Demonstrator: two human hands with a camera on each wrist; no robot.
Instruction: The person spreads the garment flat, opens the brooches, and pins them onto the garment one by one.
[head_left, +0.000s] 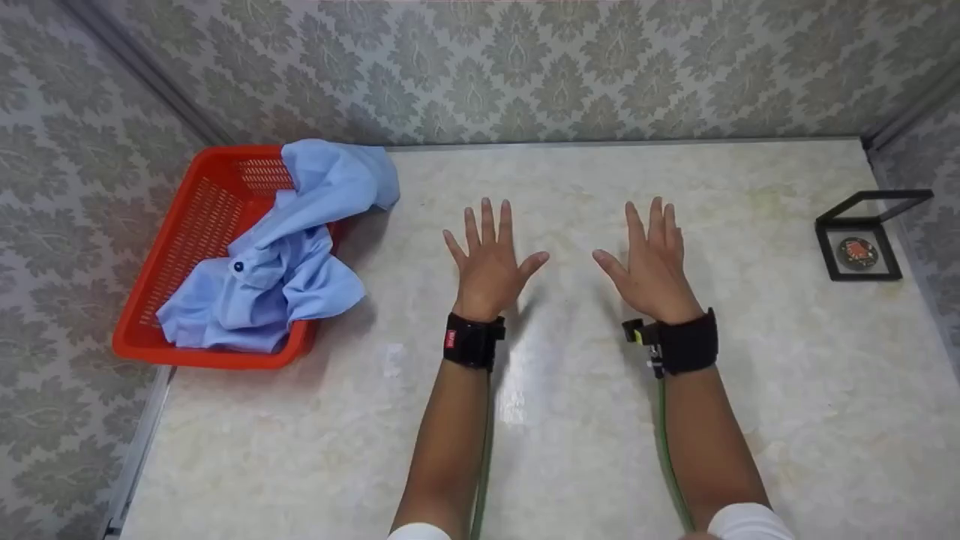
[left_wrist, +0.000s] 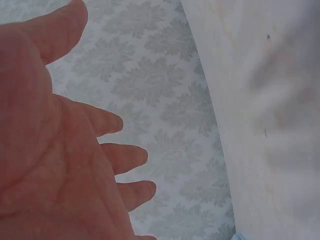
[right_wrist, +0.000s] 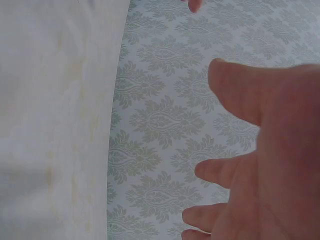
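Note:
Both hands are held out over the pale marbled table, palms down in the head view, with nothing in them. The left hand (head_left: 489, 276) has its fingers spread and its thumb pointing right. Its palm (left_wrist: 60, 160) fills the left side of the left wrist view. To its right, the right hand (head_left: 651, 274) has straight fingers and a thumb stretched left; the right wrist view shows its palm (right_wrist: 285, 165). Nearest the left hand is a red plastic basket (head_left: 150, 277) with a light blue garment (head_left: 259, 277) heaped in it and draped over its rim. One dark button shows on the cloth.
At the table's right edge stands a small black display frame (head_left: 859, 251) holding a round medallion-like piece. Patterned wall panels (head_left: 517, 67) border the table (head_left: 315, 450) at the back and sides. Green cables (head_left: 667, 450) run from both wrist straps along the forearms.

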